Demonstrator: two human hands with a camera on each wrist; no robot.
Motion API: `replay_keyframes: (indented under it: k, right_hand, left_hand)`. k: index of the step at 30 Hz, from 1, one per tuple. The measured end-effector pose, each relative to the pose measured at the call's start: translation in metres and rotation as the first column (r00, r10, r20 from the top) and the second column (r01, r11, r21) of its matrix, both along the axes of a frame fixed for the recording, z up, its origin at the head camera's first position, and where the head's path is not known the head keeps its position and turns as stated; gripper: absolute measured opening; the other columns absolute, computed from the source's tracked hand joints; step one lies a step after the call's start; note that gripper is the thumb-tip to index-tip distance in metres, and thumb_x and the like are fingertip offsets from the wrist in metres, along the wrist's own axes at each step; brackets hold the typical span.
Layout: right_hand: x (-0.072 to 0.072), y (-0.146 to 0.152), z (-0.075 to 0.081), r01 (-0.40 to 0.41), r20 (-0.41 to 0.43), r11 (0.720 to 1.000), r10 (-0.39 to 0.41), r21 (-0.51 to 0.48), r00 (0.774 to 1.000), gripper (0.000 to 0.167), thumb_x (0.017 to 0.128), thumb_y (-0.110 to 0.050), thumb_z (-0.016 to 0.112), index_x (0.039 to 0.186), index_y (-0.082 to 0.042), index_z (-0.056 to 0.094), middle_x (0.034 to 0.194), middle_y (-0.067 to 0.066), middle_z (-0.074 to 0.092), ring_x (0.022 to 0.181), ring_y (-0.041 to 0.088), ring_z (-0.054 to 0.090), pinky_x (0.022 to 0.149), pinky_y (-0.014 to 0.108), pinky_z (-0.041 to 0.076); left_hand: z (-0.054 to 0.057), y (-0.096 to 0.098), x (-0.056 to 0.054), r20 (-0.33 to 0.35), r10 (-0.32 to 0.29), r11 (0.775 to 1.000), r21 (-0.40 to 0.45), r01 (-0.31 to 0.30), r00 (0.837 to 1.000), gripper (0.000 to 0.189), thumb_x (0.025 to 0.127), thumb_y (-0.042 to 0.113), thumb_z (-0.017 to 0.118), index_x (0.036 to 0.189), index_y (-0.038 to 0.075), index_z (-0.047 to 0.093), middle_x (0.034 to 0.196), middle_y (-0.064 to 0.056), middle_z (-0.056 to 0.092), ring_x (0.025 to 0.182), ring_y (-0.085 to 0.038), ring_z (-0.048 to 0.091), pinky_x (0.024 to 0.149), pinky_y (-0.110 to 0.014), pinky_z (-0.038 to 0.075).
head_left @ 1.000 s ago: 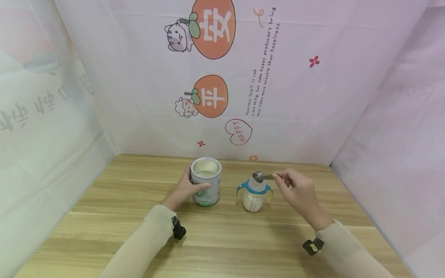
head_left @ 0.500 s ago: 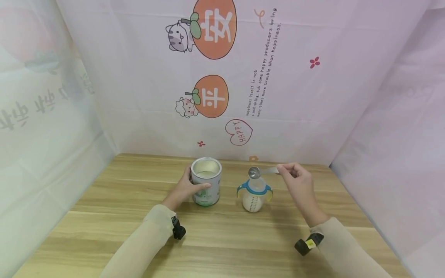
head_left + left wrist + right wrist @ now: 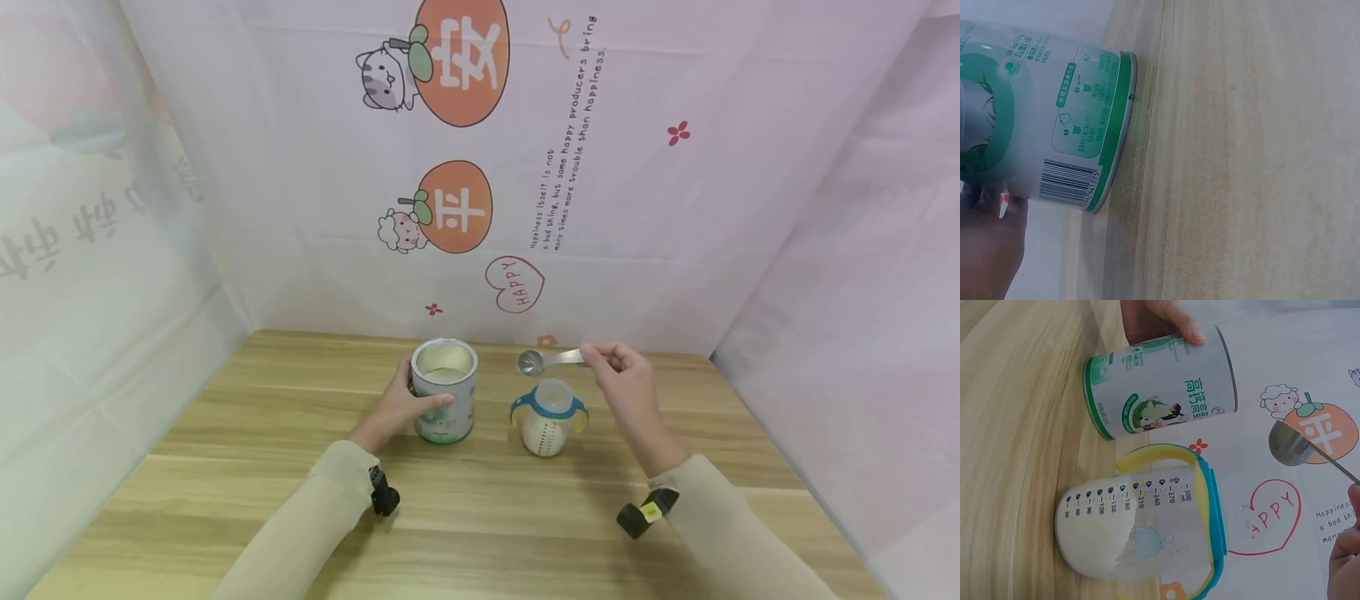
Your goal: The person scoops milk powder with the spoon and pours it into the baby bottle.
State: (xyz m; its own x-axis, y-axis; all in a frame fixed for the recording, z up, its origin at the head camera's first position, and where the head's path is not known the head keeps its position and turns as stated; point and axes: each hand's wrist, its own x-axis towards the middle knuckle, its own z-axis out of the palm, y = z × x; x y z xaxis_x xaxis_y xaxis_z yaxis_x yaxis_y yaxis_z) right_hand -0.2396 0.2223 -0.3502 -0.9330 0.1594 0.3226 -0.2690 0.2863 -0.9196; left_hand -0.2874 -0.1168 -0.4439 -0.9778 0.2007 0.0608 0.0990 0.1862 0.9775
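Observation:
An open milk powder can [image 3: 453, 417], white with green print, stands upright on the table. My left hand [image 3: 395, 410] grips its left side, thumb across the front; pale powder shows inside. To its right stands a clear baby bottle [image 3: 545, 435] with a blue collar and two yellow-lined handles, uncapped. White powder or milk fills its lower part, as the right wrist view shows on the bottle's scale [image 3: 1125, 503]. My right hand [image 3: 628, 387] pinches the handle of a metal measuring spoon [image 3: 531, 363]. The spoon's bowl is above and behind the bottle's mouth, pointing toward the can.
The wood-grain table [image 3: 480, 533] meets a printed white cloth backdrop [image 3: 637, 250] close behind the can and bottle. Cloth walls also rise at the left and right. A small black camera sits on each wrist.
My right hand has lifted the measuring spoon from the bottle's mouth and moved it left, toward the can. The spoon has turned from tipped to bowl-up. The left hand, can and bottle stay put.

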Motion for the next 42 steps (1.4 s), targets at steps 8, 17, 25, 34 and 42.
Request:
replay_keyframes:
  k: [8,17,25,34,42]
  right_hand:
    - [-0.005,-0.018,0.005,-0.056,-0.013,0.998,0.055,-0.019,0.998,0.041,0.096,-0.037,0.069,0.109,0.001,0.067,0.094,0.008,0.069,0.079,0.013,0.057,0.064,0.019,0.046]
    - [-0.014,-0.039,0.011,-0.094,-0.026,0.994,0.096,0.061,0.995,0.036,0.097,-0.039,0.067,0.107,-0.004,0.068,0.099,0.012,0.068,0.086,0.02,0.058,0.065,0.021,0.045]
    - [-0.025,-0.057,0.013,-0.178,-0.026,0.983,0.179,0.037,0.983,0.03,0.098,-0.032,0.068,0.107,-0.003,0.066,0.102,0.014,0.068,0.092,0.021,0.061,0.077,0.029,0.05]
    - [-0.033,-0.078,0.017,-0.237,-0.059,0.97,0.24,0.048,0.969,0.026,0.098,-0.029,0.068,0.105,-0.003,0.068,0.1,0.014,0.068,0.091,0.028,0.059,0.075,0.027,0.048]
    - [-0.039,-0.091,0.016,-0.251,-0.031,0.967,0.253,0.045,0.967,0.025,0.097,-0.029,0.069,0.105,-0.005,0.069,0.096,0.009,0.068,0.086,0.019,0.057,0.072,0.026,0.046]
  left_hand:
    - [0.0,0.0,0.0,-0.006,0.0,1.0,-0.008,0.0,1.0,0.11,0.073,0.047,0.089,0.155,0.023,0.021,0.154,-0.012,0.037,0.144,-0.036,0.031,0.114,-0.06,0.025]
    - [-0.001,-0.001,-0.001,-0.013,-0.017,1.0,0.014,0.017,1.0,0.104,0.076,0.038,0.089,0.155,0.022,0.022,0.152,-0.014,0.039,0.142,-0.037,0.034,0.114,-0.059,0.025]
    - [0.004,0.0,0.003,-0.002,-0.014,1.0,0.02,0.015,1.0,0.106,0.075,0.04,0.09,0.154,0.022,0.022,0.15,-0.012,0.041,0.14,-0.036,0.036,0.114,-0.058,0.026]
    - [-0.001,0.0,-0.002,-0.004,0.0,1.0,0.01,0.0,1.0,0.109,0.071,0.043,0.091,0.154,0.024,0.023,0.149,-0.011,0.041,0.14,-0.035,0.037,0.114,-0.058,0.026]
    - [-0.001,0.0,-0.003,-0.004,0.001,1.0,0.0,-0.001,1.0,0.11,0.072,0.044,0.091,0.155,0.023,0.022,0.15,-0.011,0.04,0.141,-0.036,0.036,0.115,-0.058,0.026]
